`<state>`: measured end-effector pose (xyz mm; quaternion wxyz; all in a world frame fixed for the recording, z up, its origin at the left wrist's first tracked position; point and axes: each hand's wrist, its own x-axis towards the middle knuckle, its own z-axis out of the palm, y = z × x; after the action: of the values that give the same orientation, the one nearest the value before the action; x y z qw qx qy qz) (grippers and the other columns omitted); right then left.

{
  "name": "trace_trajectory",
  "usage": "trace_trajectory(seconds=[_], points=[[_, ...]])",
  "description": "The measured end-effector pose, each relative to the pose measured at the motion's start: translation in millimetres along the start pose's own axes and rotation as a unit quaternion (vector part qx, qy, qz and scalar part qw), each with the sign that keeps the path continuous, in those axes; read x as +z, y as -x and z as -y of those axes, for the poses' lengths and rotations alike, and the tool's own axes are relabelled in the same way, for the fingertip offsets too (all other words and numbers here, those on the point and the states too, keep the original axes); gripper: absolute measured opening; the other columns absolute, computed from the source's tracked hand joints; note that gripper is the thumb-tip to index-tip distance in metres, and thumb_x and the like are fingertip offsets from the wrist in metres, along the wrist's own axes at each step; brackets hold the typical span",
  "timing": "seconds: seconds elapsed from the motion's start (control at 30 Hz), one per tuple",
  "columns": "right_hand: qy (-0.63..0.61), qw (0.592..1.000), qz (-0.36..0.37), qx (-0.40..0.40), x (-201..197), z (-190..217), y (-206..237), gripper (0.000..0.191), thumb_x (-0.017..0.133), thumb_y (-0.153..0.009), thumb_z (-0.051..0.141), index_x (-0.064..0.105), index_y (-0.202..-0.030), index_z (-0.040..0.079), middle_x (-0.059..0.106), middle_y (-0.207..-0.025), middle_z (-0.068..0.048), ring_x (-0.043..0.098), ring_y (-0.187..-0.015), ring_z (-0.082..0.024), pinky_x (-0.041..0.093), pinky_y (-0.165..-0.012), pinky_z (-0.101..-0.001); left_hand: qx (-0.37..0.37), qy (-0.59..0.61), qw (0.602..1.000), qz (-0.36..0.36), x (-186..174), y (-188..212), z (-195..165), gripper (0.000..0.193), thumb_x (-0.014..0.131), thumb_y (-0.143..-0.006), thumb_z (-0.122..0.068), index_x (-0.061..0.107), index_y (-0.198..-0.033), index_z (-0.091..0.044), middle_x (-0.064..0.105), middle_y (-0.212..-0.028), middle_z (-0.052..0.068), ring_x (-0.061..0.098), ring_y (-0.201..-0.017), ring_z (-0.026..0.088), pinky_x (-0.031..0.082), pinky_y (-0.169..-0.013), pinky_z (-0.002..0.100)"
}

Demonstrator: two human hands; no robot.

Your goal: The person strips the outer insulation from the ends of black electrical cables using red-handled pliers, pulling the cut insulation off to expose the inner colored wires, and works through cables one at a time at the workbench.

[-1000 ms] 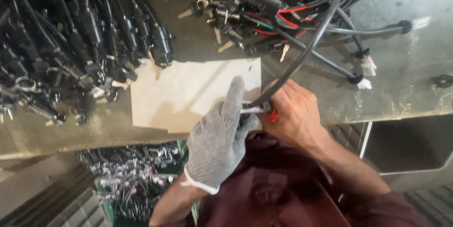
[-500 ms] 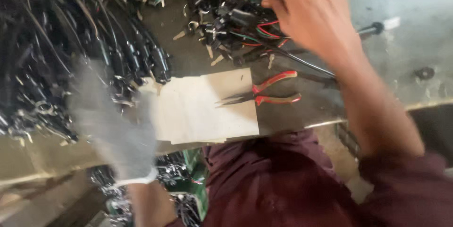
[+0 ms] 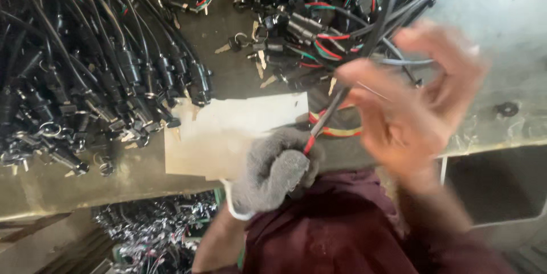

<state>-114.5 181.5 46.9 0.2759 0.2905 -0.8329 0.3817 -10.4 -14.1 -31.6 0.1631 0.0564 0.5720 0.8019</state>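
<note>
My left hand [image 3: 276,168], in a grey knit glove, is closed around the end of a black cable [image 3: 364,52] with a red wire tip, just in front of my chest. The cable runs up and to the right into the far pile. My bare right hand [image 3: 416,103] is blurred with motion, its fingers spread beside the cable, and nothing in it that I can make out. Red-handled pliers [image 3: 339,130] lie on the bench between my hands, partly hidden. A pale cardboard sheet [image 3: 228,131] lies to the left of my gloved hand.
A dense pile of black cables with connectors [image 3: 85,80] covers the bench's left side. Another tangle with red and green wires [image 3: 307,17] lies at the top centre. A bin of small parts [image 3: 154,234] sits below the bench edge [image 3: 496,131].
My left hand came back from the left pile and closed on a cable at the centre. My right hand dropped from the far pile toward me. The pliers are now partly covered.
</note>
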Motion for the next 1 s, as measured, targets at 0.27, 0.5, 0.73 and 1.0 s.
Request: trace_trajectory(seconds=[0.27,0.5,0.73,1.0], points=[[-0.715,0.571,-0.057,0.399,28.0,30.7,84.2,0.028,0.055,-0.118,0.019,0.064,-0.116,-0.008,0.070,-0.091,-0.018,0.062,-0.077,-0.014,0.052,-0.078,-0.0351,-0.052,0.065,0.995,-0.046,5.1,10.1,45.1,0.031,0.058,-0.107,-0.021,0.063,-0.125,0.003,0.064,-0.098,0.007,0.057,-0.085,0.012,0.049,-0.075,0.028],[-0.544,0.788,0.288,0.021,7.1,53.4,49.0,0.030,0.060,-0.104,0.007,0.060,-0.130,-0.007,0.067,-0.094,-0.011,0.070,-0.084,-0.029,0.056,-0.074,-0.0373,-0.050,0.246,0.965,-0.080,4.8,105.4,69.8,0.044,0.060,-0.103,-0.036,0.062,-0.126,0.001,0.066,-0.105,0.010,0.063,-0.094,0.020,0.052,-0.081,0.034],[-0.147,0.902,0.397,0.082,17.0,44.2,76.8,0.029,0.069,-0.083,0.011,0.066,-0.111,0.004,0.067,-0.077,-0.009,0.068,-0.066,-0.032,0.052,-0.056,-0.0430,0.126,0.297,0.933,-0.160,-10.4,58.2,42.5,0.041,0.055,-0.110,-0.043,0.064,-0.108,-0.003,0.064,-0.090,0.010,0.067,-0.085,0.024,0.054,-0.079,0.041],[-0.058,0.970,0.215,0.096,-11.5,12.0,55.8,0.037,0.063,-0.091,0.020,0.061,-0.119,-0.003,0.063,-0.110,-0.021,0.061,-0.101,-0.045,0.048,-0.087,-0.0509,0.108,0.189,0.966,-0.136,27.5,11.7,-6.9,0.030,0.064,-0.104,-0.036,0.065,-0.105,-0.007,0.064,-0.095,0.010,0.063,-0.091,0.025,0.052,-0.083,0.039]])
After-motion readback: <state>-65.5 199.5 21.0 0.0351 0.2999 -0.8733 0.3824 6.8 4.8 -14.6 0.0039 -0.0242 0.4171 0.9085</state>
